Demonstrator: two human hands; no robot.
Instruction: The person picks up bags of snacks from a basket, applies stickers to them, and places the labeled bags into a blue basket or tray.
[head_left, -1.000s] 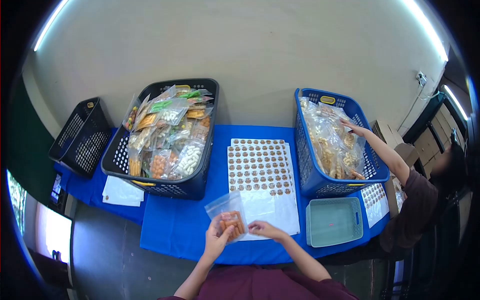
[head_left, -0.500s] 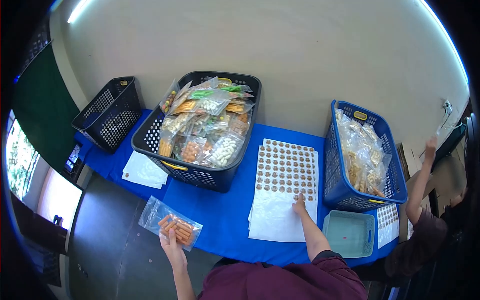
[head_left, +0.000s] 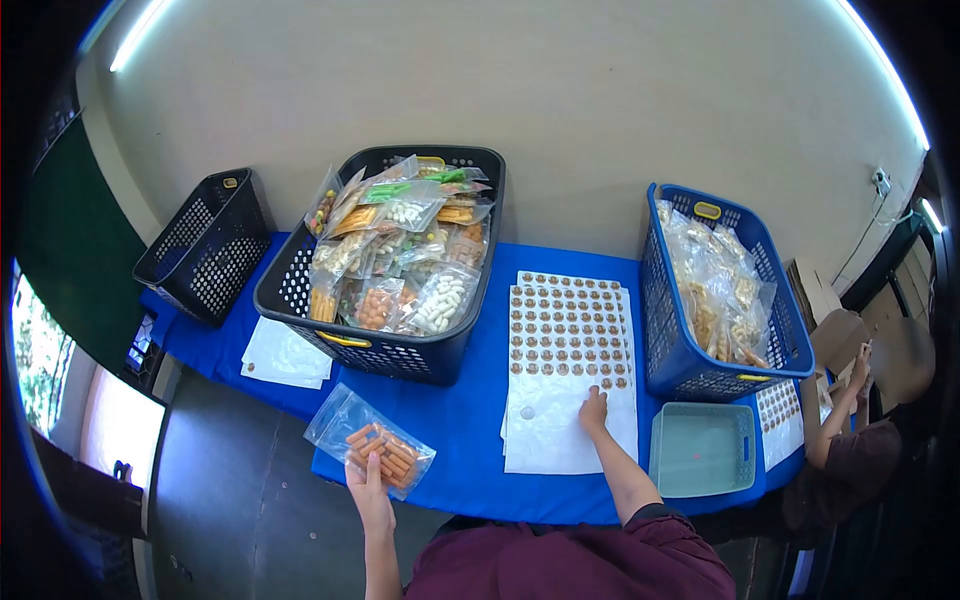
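My left hand (head_left: 372, 495) grips the lower edge of a clear plastic bag (head_left: 385, 450) of orange-brown stick snacks, held in front of the table edge. The thumb lies over the bag. My right hand (head_left: 594, 410) is over a white sticker sheet (head_left: 545, 430), its fingers drawn together at the lowest row of small round brown stickers (head_left: 565, 338). The fingertips meet at a round sticker, which they mostly hide. Below the rows, the sheet is bare white backing.
A black basket (head_left: 400, 358) full of bagged snacks stands left of the sheet, a blue basket (head_left: 700, 385) of bags right. Nearby are a pale green tray (head_left: 702, 450), white sheets (head_left: 285, 352), another black basket (head_left: 205, 250) and a sticker sheet (head_left: 780, 425). A person (head_left: 860, 450) works at far right.
The camera view has shifted slightly. My left hand has moved the snack bag rightward. My right hand stays at the lowest sticker row, its fingers drawn closer together. The other person's raised hand has lowered.
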